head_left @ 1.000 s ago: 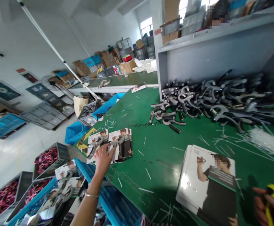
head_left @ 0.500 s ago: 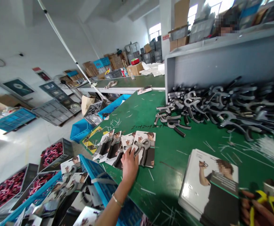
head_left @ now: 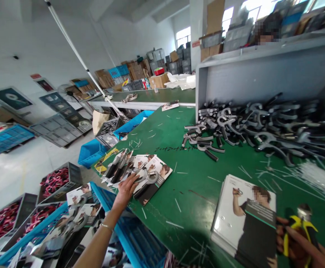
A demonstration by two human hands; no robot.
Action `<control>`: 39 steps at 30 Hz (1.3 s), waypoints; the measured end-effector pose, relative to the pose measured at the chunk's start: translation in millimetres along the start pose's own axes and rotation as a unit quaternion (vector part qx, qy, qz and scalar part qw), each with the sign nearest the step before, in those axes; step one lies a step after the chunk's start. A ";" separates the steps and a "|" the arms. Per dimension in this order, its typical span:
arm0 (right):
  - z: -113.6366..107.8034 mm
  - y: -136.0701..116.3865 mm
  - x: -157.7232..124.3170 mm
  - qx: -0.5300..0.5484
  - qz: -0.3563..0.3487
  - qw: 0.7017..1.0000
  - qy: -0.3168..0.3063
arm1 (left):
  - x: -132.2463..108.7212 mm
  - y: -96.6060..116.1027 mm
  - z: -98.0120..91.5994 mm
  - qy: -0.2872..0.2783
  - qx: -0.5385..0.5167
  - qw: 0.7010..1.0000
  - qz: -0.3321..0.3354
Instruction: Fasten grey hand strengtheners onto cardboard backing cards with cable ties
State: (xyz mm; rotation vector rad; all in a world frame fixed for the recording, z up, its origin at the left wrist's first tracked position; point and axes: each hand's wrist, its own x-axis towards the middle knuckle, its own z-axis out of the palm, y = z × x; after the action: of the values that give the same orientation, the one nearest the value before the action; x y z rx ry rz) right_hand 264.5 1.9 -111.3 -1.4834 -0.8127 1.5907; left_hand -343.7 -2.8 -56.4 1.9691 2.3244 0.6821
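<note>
My left hand is at the left edge of the front carded hand gripper, its fingers closed on the card and grip handle. This card lies tilted on the green table, overlapping several more carded hand grippers fanned out to its left. At the lower right, my right hand is wrapped around yellow-and-black cutting pliers, jaws pointing up. Beside that hand sits a thick stack of printed cards, near or against its fingers; contact is unclear.
Loose grey-and-black hand grippers spill from a grey bin at the right. White zip ties and offcuts litter the green table. A blue crate of carded grippers stands below the left edge. Beyond it are bins of pink grippers.
My left hand has shifted left and the front carded hand gripper has slid left and turned clockwise. The pliers stay in my right hand, now more fully in view.
</note>
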 end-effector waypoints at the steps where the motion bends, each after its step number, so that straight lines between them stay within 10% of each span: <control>1: 5.5 -6.9 -3.2 0.020 -0.010 0.999 0.038 | 8.8 -9.9 -5.5 -0.003 -0.008 1.000 -0.001; 7: 3.6 -62.5 -1.5 -0.163 -0.038 0.981 0.097 | 48.5 -51.2 -36.5 -0.029 -0.042 0.999 0.013; 10: -32.1 -70.3 13.6 -0.406 -0.135 0.892 0.149 | 54.5 -46.2 -45.9 -0.027 -0.023 0.999 0.017; 14: -63.1 -67.7 19.0 -0.618 -0.276 0.722 0.141 | 57.0 18.1 -31.8 0.074 -0.022 0.996 0.051; 16: -59.8 -71.6 14.1 -0.658 -0.287 0.684 0.126 | 61.4 74.3 -9.0 0.080 -0.119 0.988 0.060; 21: -38.9 -91.2 1.7 -0.604 -0.297 0.736 0.072 | 69.8 235.4 72.7 -0.229 -0.369 0.893 0.116; 26: -49.2 -110.2 14.9 -0.626 -0.189 0.751 0.088 | 45.7 334.5 135.9 -0.252 -0.416 0.866 0.117; 34: -72.4 -150.4 108.1 -0.667 -0.089 0.728 0.135 | -4.3 300.0 125.7 -0.264 -0.332 0.903 0.072; 39: -72.2 -159.2 130.2 -0.661 -0.080 0.742 0.082 | 11.3 306.6 121.4 -0.269 -0.380 0.884 0.022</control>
State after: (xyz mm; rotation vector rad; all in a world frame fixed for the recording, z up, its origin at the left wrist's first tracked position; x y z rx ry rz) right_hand 356.6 187.3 -43.1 -2.2945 -2.1174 0.5521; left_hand -24.1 79.2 -59.6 1.5596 1.3853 0.7605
